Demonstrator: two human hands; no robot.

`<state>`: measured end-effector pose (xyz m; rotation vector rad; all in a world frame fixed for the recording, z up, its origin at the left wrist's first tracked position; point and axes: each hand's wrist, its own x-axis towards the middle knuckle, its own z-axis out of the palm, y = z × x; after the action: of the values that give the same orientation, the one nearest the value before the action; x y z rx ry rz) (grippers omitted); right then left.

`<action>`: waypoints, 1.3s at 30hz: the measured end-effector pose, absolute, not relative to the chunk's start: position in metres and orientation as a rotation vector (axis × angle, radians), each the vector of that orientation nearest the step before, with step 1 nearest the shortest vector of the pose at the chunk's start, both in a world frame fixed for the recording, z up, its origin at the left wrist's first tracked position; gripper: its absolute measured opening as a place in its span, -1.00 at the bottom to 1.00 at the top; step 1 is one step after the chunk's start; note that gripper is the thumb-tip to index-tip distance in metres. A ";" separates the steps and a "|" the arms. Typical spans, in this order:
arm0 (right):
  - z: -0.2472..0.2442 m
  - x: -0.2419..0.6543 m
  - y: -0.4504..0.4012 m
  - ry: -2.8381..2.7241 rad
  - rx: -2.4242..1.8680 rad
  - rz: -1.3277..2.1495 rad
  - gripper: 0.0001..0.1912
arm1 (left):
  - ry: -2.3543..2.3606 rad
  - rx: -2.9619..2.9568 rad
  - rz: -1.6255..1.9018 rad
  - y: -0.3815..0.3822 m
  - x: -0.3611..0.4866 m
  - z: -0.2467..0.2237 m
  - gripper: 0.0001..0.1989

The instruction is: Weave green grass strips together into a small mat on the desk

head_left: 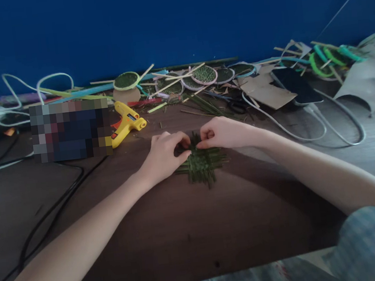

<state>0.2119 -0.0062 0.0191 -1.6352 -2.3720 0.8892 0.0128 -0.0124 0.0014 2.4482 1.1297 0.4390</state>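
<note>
A small woven mat of green strips (202, 163) lies on the dark tabletop, its loose ends sticking out on several sides. At the mat's upper left edge, my left hand (172, 153) has its thumb and index finger curled together round strip ends. My right hand (217, 133) pinches at the mat's top edge, just right of the left fingertips. Both hands touch the strips, and the fingertips partly cover the upper part of the weave.
A yellow glue gun (126, 122) lies behind my left hand. Along the blue wall sit round woven pieces (203, 74), scissors (237, 105), cardboard (266, 88) and a phone (296, 85) with a white cable. Black cables (57, 200) cross the left side of the table (186, 249).
</note>
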 end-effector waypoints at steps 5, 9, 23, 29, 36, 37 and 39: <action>0.020 0.209 -0.007 -2.370 -1.675 0.860 -0.69 | 1.129 2.446 0.447 -0.013 0.013 0.002 -0.91; 0.021 0.207 -0.008 -2.371 -1.696 0.813 -0.72 | 1.119 2.465 0.464 -0.013 0.013 0.001 -0.89; 0.017 0.209 -0.007 -2.348 -1.689 0.818 -0.71 | 0.980 2.540 0.541 -0.015 0.011 -0.001 -0.95; 0.017 0.209 -0.006 -2.328 -1.688 0.825 -0.70 | 1.023 2.514 0.516 -0.014 0.012 -0.001 -0.91; 0.026 0.210 -0.006 -2.229 -1.627 0.982 -0.68 | 1.071 2.482 0.488 -0.014 0.014 0.001 -0.91; 0.028 0.210 -0.007 -2.200 -1.622 0.999 -0.68 | 1.076 2.479 0.486 -0.014 0.014 0.001 -0.91; 0.031 0.207 -0.008 -2.130 -1.610 1.038 -0.68 | 1.079 2.479 0.483 -0.013 0.015 0.000 -0.91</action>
<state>0.2066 -0.0079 0.0309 -1.6104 -2.1300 1.0376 0.0151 -0.0133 -0.0001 2.4794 1.0789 0.4833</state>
